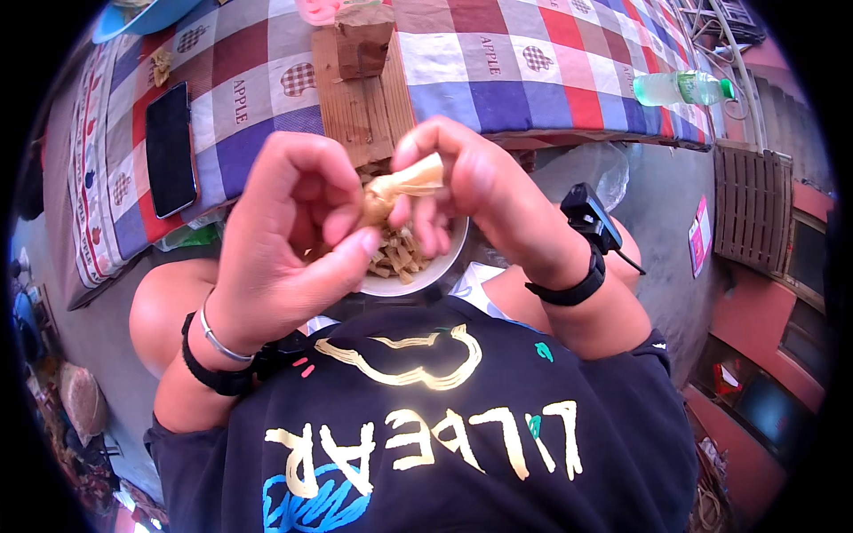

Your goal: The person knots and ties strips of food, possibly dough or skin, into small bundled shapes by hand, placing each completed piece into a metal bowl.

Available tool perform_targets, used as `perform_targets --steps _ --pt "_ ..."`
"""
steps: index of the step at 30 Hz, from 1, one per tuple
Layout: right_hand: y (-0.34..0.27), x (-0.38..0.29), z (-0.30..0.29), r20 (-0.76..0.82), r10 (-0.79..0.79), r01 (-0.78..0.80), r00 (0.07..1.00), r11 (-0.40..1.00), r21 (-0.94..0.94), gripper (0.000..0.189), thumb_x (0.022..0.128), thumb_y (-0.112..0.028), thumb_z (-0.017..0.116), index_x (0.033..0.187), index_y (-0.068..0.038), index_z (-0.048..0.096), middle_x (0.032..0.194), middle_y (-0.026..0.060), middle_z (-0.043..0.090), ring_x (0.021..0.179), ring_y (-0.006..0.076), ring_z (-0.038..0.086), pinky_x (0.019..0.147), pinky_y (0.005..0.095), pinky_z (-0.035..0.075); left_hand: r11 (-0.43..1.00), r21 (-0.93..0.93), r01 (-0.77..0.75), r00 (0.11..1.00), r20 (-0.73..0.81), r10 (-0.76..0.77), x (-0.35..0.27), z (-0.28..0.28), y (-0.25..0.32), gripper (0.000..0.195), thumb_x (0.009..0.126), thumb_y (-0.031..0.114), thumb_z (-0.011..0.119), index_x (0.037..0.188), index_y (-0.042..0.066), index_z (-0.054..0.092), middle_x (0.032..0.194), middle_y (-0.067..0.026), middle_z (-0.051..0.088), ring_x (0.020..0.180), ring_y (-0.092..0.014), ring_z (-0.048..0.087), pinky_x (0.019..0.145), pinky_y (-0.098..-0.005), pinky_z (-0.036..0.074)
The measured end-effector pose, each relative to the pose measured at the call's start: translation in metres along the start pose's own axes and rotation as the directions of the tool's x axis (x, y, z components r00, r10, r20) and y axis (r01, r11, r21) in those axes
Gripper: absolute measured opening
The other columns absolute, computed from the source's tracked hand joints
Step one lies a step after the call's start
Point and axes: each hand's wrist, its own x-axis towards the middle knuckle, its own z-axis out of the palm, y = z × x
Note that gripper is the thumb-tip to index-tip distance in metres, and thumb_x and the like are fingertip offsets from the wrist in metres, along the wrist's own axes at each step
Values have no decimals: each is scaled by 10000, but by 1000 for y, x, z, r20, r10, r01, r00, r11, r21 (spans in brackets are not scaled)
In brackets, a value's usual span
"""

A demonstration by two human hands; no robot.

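In front of my chest, a pale yellow, fibrous strip of what looks like dried food point(406, 181) is held between both hands. My left hand point(286, 226) pinches its browner, bunched end between thumb and fingers. My right hand point(460, 180) has its fingers curled around the paler, split end. Below them a white bowl point(460, 250) sits between my knees, partly hidden by my hands. Short cut pieces of similar pale material point(400, 256) lie in it. Past my fingers a wooden board point(363, 126) juts from the table, with a wooden block point(363, 43) on it.
A checked tablecloth point(440, 50) covers the table ahead. On it lie a black phone point(170, 153), a yellowish scrap point(160, 66) and a plastic bottle point(686, 88) near the right edge. A blue basin point(143, 20) and a pink container point(316, 10) stand at the far side.
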Motion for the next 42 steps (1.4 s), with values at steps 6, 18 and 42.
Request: perform_targets --steps 6,18,42 --pt "6 23 -4 -234 -140 92 962 974 -209 165 902 -154 634 989 -21 591 752 -22 589 616 24 512 548 160 406 751 659 -36 986 -97 132 14 -9 -13 188 844 43 652 1001 36 548 803 -26 568 656 -61 529 584 -203 425" --pt "45 77 -40 -375 -525 175 764 728 -663 260 835 -242 693 937 -9 635 759 112 664 701 211 651 648 319 506 552 828 -97 928 -125 351 61 -41 -40 136 855 118 617 924 14 564 765 -150 621 707 -296 610 649 -361 471" --pt "-24 25 3 -56 -444 443 894 860 253 309 1016 -286 393 1185 -48 496 793 11 409 656 110 405 607 263 356 998 -19 -59 998 11 59 25 12 -13 565 940 146 579 1405 34 278 725 -13 580 604 -35 493 534 -178 370"
